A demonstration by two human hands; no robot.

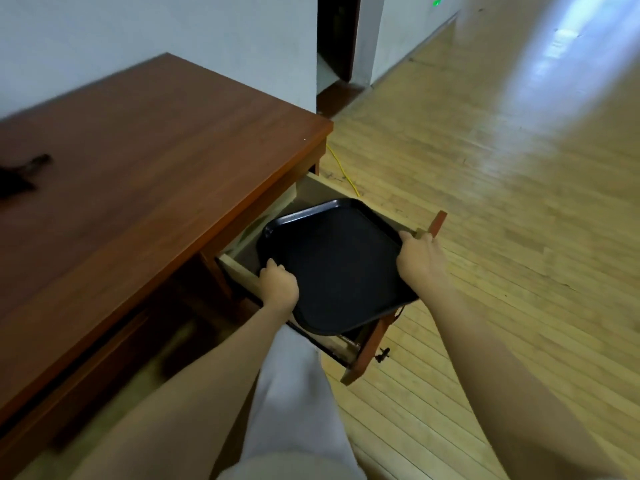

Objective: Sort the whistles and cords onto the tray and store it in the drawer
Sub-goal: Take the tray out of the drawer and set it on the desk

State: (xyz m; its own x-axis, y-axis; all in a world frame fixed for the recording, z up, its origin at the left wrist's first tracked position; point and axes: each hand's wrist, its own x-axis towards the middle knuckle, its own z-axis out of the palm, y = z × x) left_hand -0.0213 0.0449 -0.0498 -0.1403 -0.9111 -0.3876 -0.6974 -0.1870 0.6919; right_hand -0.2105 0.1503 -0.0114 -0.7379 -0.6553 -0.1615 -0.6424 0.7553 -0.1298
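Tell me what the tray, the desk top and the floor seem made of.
The tray is probably plastic: black, matte, faint rim sheen. The desk top: reddish-brown wood or veneer, streaky grain, satin. The floor: pale wooden strips, glossy, mirroring bright light.

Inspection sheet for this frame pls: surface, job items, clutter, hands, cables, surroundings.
Surface: brown wooden desk, glossy top.
Job's things: black tray held at the open drawer; no whistles or cords seen on it.
Clutter: dark blurred object at the desk's left edge, cannot identify.
Hands: left hand grips the tray's left rim; right hand grips its right rim.
Cables: yellow cable on the floor beside the desk.
Surroundings: wooden floor, dark doorway.
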